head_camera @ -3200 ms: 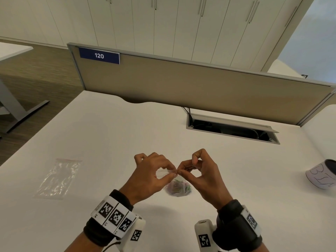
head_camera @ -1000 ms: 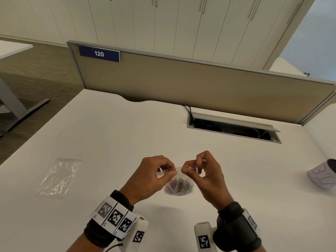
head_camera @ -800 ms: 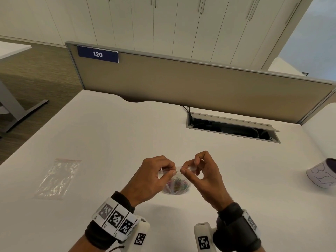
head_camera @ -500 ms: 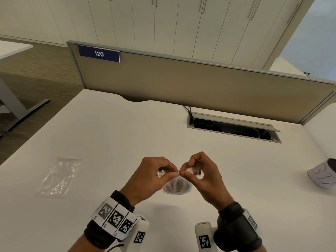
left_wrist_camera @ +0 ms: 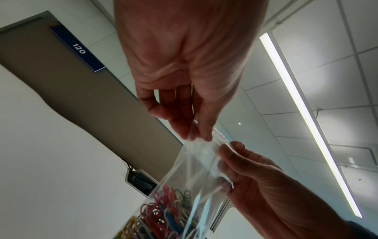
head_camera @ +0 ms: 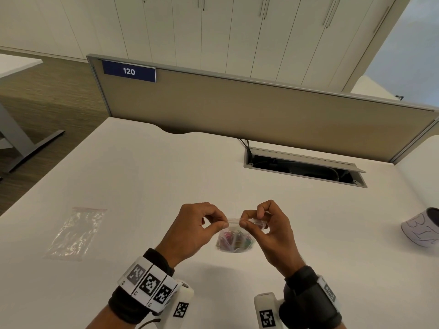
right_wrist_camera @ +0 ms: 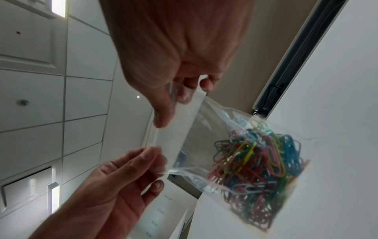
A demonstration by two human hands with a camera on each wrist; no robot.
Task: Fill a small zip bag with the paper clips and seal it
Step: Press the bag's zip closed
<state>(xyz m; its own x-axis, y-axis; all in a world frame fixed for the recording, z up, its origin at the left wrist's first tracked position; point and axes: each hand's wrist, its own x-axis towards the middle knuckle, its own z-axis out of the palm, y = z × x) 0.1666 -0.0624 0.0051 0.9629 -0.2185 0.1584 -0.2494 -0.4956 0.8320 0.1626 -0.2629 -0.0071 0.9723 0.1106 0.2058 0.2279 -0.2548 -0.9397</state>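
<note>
Spanning most of the head view, a white table [head_camera: 142,186] is seen, backed by a tan divider panel [head_camera: 261,110] carrying a blue "120" label [head_camera: 129,71]. White cabinets [head_camera: 213,32] are seen behind the panel. An open cable hatch [head_camera: 304,168] is set into the table just below the panel, right of centre. A white cup with dark scribbles [head_camera: 421,230] is lying on its side at the right edge of the table. An empty clear bag [head_camera: 74,232] is laid flat on the table, well to the left of the hands.

Near the front edge, a small zip bag [head_camera: 235,239] is held up between both hands, with its bottom at or just above the table; contact cannot be told. The top strip of the bag is pinched by the left hand [head_camera: 192,230] at its left end, thumb and forefinger closed on it, other fingers [left_wrist_camera: 155,103] curled. The right end of the strip is pinched by the right hand [head_camera: 268,230] the same way, thumb against forefinger. A short stretch of strip is left showing between the two pinches. Whether the strip is pressed closed along its full length cannot be told.

Coloured paper clips [right_wrist_camera: 257,161] are bunched in the lower part of the bag: red, blue, green, yellow.
</note>
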